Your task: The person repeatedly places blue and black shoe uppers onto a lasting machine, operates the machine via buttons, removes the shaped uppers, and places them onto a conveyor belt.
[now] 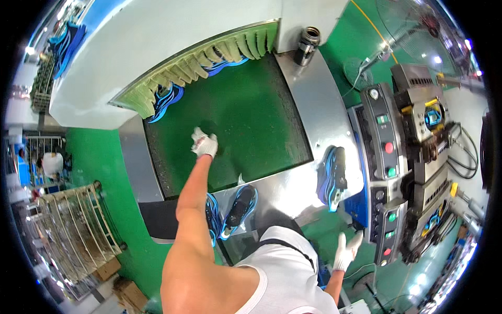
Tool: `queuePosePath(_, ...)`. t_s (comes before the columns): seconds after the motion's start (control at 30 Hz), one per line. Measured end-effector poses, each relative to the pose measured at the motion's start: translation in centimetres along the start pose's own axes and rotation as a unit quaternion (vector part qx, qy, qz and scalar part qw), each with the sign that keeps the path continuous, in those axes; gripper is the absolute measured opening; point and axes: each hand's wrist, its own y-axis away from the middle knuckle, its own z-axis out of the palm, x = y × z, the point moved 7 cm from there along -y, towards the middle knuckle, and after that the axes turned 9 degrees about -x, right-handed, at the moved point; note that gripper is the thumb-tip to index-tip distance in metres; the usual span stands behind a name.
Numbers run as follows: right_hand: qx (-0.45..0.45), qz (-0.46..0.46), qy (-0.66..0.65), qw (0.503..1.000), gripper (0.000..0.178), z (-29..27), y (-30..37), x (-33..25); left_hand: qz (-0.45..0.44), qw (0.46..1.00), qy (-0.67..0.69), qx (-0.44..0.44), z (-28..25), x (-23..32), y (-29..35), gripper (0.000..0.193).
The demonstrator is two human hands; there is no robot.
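Matt green conveyor belt (246,115) framed in smooth brushed metal (319,104); white knit cloth glove on the left hand (204,144).

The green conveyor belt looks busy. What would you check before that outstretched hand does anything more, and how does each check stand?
1. Left hand gloved: ok, white glove on.
2. Left hand empty: ok, it rests on the green belt with nothing in it.
3. Right hand away from the control panel: ok, it hangs low beside the machine.
4. Shoes at the tunnel curtain past the hand: ok, two blue shoes sit partly under the strips.
5. Shoe on the steel ledge stable: cannot tell.
6. Belt running: cannot tell.
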Motion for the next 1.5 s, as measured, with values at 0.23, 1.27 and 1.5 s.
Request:
queuePosePath(0.23,-0.034,-0.082,0.104,0.991,0.091,14.2,-13.6,-6.4,0.076,0.954,-0.082,0.278,-13.4,-6.4,-17.0,0.092)
queuePosePath(1.27,-0.138,-0.24,0.085,0.957,0.055,4.3,-7.7,-14.6,0.652,0.654,0.137,-0.358,-1.9,34.7,42.6,0.022)
queuePosePath(1.5,-0.027,-0.18,-0.436,0.882,0.05,-23.8,-4.8,-1.6,0.821,0.317,0.139,-0.454,-7.3,52.1,72.1,0.05)
